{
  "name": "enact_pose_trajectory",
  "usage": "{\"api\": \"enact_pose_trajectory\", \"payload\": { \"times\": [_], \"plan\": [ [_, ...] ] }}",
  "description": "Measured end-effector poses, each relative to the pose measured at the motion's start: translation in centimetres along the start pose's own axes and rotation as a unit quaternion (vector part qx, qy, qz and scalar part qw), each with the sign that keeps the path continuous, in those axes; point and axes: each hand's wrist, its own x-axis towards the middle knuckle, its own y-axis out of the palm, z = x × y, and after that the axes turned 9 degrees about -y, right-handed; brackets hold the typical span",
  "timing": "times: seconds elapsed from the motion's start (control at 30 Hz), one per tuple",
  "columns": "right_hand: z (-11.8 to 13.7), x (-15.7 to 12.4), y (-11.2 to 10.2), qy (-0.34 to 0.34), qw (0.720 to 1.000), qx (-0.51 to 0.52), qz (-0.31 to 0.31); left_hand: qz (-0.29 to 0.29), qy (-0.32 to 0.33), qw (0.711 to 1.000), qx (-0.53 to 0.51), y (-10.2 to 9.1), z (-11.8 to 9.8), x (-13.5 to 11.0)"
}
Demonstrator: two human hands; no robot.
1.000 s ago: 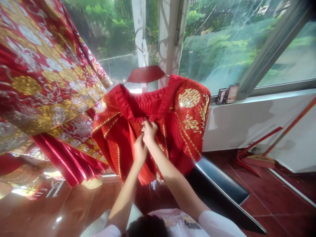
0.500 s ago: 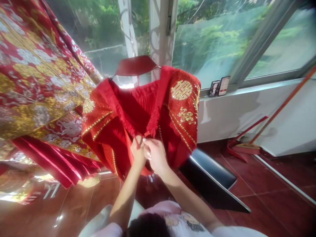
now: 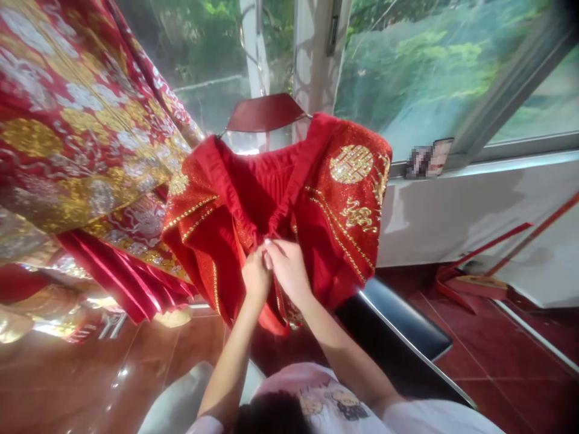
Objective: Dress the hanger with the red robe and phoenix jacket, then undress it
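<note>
A red garment point(image 3: 344, 235) with gold embroidery and beaded lines hangs on a hanger with a dark red centre piece point(image 3: 266, 113). Its gathered band point(image 3: 289, 175) dips into a V at the front. At the bottom of that V, my left hand point(image 3: 256, 274) is closed on a red tie, partly hidden by the fingers. Pressed against it, my right hand point(image 3: 287, 268) pinches at the same tie. A lighter red ribbon point(image 3: 274, 322) hangs in a loop beneath my hands.
Left of the garment hangs a red, gold and silver embroidered robe point(image 3: 90, 132). Two phones point(image 3: 436, 158) lean on the windowsill to the right. A dark padded seat point(image 3: 407, 319) stands below, and a red dustpan point(image 3: 456, 286) lies on the tiled floor.
Both sides of the gathered band sit closer together at my hands. More of the ribbon loop shows below them. The view has shifted slightly left.
</note>
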Motion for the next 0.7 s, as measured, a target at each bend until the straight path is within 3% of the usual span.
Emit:
{"api": "enact_pose_trajectory", "payload": {
  "times": [0.1, 0.17, 0.33, 0.47, 0.7],
  "plan": [
    [-0.5, 0.2, -2.0, -0.052, 0.991, -0.094, -0.075, -0.021, 0.022, 0.999, 0.018, 0.2, 0.2, 0.0],
    [-0.8, 0.7, -2.5, -0.091, 0.977, -0.174, -0.085, -0.025, 0.03, 0.999, 0.009, 0.1, 0.0, -0.1],
    [-2.3, 2.0, -2.6, -0.122, 0.969, -0.207, 0.058, -0.053, 0.036, 0.995, -0.075, -2.6, -1.2, -1.2],
    [-2.8, 1.3, -3.3, -0.094, 0.98, -0.148, 0.095, -0.095, 0.001, 0.969, -0.228, -5.0, -2.8, -1.0],
    [-2.6, 0.7, -3.8, -0.079, 0.984, -0.11, 0.112, -0.084, 0.035, 0.99, -0.103, -4.0, -4.2, 2.1]
  ]
}}
